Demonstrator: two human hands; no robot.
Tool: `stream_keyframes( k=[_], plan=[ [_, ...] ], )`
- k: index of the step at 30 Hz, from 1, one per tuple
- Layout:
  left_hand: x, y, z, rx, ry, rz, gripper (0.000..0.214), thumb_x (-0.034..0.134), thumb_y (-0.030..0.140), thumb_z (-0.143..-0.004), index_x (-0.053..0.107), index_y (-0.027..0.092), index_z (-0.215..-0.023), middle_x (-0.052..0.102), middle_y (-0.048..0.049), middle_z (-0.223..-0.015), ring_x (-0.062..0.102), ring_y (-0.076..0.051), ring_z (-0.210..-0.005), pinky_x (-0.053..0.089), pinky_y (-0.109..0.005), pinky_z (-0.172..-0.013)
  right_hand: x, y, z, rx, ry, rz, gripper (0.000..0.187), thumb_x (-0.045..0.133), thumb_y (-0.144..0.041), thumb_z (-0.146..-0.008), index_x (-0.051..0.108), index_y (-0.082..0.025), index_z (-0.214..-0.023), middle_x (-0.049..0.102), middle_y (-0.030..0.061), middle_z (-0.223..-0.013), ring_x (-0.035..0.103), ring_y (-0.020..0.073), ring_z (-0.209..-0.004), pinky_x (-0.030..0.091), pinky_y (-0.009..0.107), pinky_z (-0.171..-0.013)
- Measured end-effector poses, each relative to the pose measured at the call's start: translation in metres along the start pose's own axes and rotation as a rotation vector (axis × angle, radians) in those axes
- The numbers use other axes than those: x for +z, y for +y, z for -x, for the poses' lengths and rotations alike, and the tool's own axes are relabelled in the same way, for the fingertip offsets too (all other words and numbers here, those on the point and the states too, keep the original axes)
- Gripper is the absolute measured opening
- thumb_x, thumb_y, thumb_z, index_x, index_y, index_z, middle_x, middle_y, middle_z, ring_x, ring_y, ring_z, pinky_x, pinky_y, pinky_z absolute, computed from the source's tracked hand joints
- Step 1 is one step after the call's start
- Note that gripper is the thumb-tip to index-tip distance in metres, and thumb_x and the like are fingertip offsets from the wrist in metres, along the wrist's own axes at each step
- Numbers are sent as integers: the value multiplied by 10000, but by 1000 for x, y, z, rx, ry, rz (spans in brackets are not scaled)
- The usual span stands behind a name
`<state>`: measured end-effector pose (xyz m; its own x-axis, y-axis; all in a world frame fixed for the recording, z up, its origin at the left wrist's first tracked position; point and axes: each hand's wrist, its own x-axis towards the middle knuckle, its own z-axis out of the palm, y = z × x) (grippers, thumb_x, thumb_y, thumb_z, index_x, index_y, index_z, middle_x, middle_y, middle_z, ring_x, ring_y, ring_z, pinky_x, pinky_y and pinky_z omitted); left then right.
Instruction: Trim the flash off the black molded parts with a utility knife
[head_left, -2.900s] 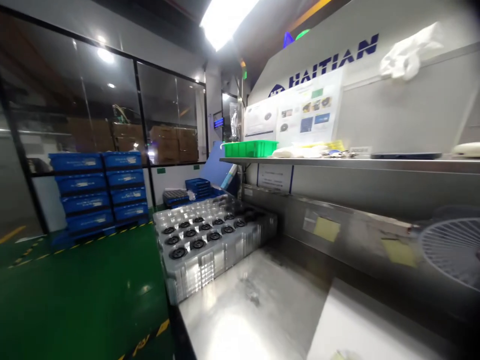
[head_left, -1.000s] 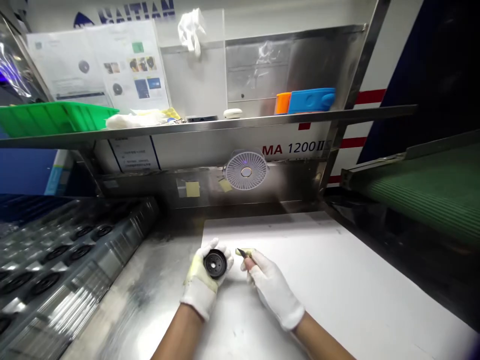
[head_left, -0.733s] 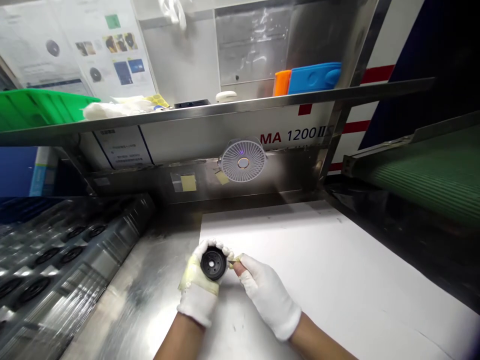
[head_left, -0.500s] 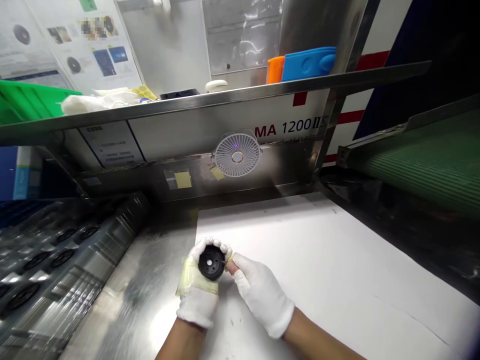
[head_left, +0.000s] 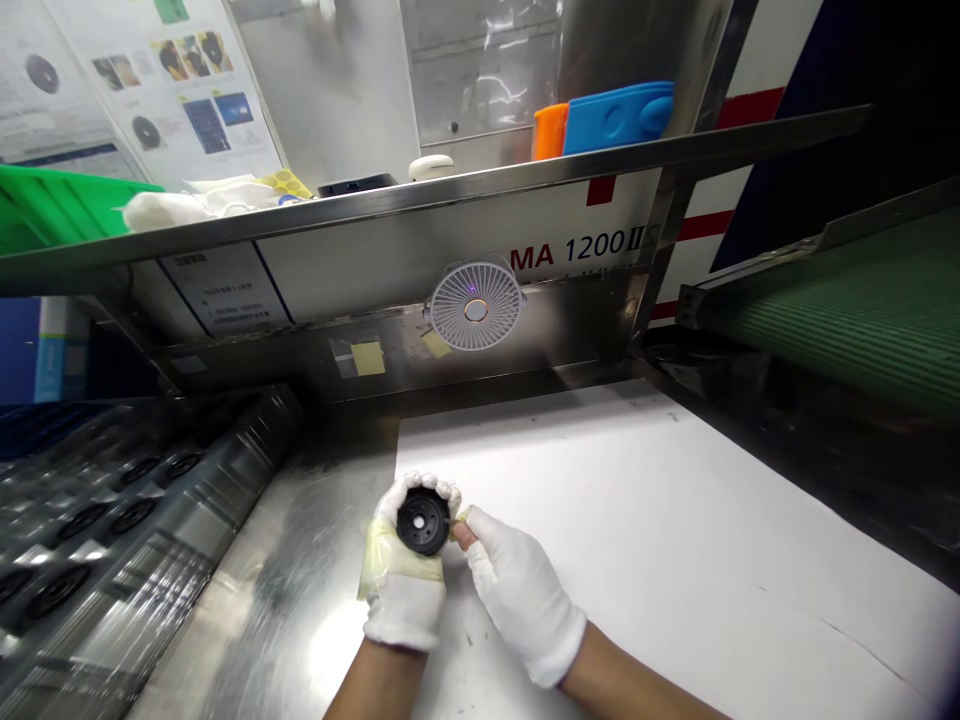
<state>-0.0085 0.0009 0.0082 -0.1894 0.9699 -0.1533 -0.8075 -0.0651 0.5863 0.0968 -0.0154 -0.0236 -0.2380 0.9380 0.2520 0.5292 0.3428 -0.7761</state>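
Observation:
A round black wheel-like part (head_left: 423,521) with a pale centre hole and small holes around it rests in my left hand (head_left: 403,575). That hand wears a white glove with yellowish tape over the palm, and its fingers curl round the part's far edge. My right hand (head_left: 521,590), also in a white glove, is closed in a pinch at the part's right rim. Its thumb tip is bare. Something thin and dark shows between the fingertips and the rim, too small to name. Both hands are above the white sheet's (head_left: 637,520) left edge.
Stacked clear trays (head_left: 217,510) of black round parts stand at the left. A small white fan (head_left: 476,308) is fixed at the back below a metal shelf (head_left: 465,193), which bears a green bin (head_left: 67,210) and a blue holder (head_left: 619,122). A green conveyor belt (head_left: 855,310) lies right.
My left wrist has shifted slightly right and turned a little. Both hands keep their places at the black part, and the view has moved slightly.

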Motion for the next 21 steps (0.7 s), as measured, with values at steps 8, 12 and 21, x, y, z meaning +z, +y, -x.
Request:
stream_keyframes(
  k=[8, 12, 21],
  plan=[
    [-2, -2, -6, -25, 106, 158, 73, 557, 163, -707, 561, 144, -637, 543, -5, -657, 543, -106, -628, 495, -293, -730, 5, -10, 7, 1, -59, 73, 253, 298, -310, -917, 492, -229, -776, 584, -13, -707, 524, 144, -609, 352, 242, -545],
    [-4, -5, -7, 8, 104, 106, 32, 559, 147, -705, 583, 145, -726, 586, -35, -764, 591, -148, -739, 488, -335, -781, 6, -7, 6, 6, -68, 29, 293, 290, -325, -923, 518, -214, -777, 592, -1, -713, 537, 145, -621, 372, 244, -565],
    [-1, 3, -4, -157, -21, 79, 60, 525, 148, -722, 578, 128, -743, 547, -41, -680, 570, -156, -657, 506, -311, -640, -4, 2, -1, -24, -19, -138, 271, 300, -300, -917, 550, -204, -874, 608, 10, -786, 551, 153, -696, 409, 255, -633]
  ],
)
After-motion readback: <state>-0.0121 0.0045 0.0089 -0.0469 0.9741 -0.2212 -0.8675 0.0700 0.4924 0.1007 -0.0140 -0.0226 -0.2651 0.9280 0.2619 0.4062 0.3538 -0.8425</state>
